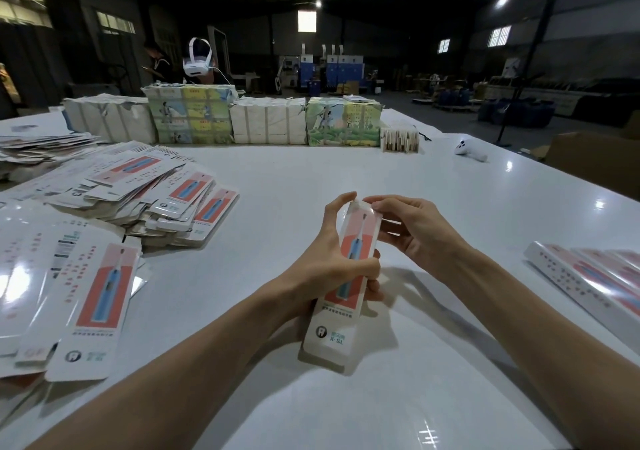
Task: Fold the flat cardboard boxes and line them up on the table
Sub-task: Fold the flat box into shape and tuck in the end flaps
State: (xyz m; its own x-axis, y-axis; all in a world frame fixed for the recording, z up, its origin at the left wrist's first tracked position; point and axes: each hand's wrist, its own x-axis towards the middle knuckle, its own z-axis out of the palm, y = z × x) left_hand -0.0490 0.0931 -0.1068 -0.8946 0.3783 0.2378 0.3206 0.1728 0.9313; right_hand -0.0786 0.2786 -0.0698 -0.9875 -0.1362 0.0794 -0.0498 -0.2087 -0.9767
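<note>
Both hands meet on one long narrow white cardboard box [360,235] printed with a red panel and a blue toothbrush, held over the near middle of the glossy white table [346,172]. The left hand [332,262] wraps the box about its middle, thumb across the printed face, index finger stretched up to the far end. The right hand [412,231] pinches that far end between curled fingertips [372,203]. The box is tilted, its near end low over the tabletop; whether it touches cannot be told.

Near left: flat unfolded box blanks [93,311] of the same print lie overlapping at the table edge.

Right: a row of folded boxes [585,276] of the same print lies side by side, touching, partly cut by the frame.

Further left: a loose sprawling heap of flat blanks [149,190].

Far right: a small white handheld controller [471,151] lies alone on the table, with a brown cardboard carton [595,162] beyond the table edge.

Far edge: white paper-wrapped bundles [266,120] stand in a line, alternating with illustrated green-and-yellow bundles [194,113].

Behind the bundles: a person wearing a white headset [197,58], in a dim warehouse hall
</note>
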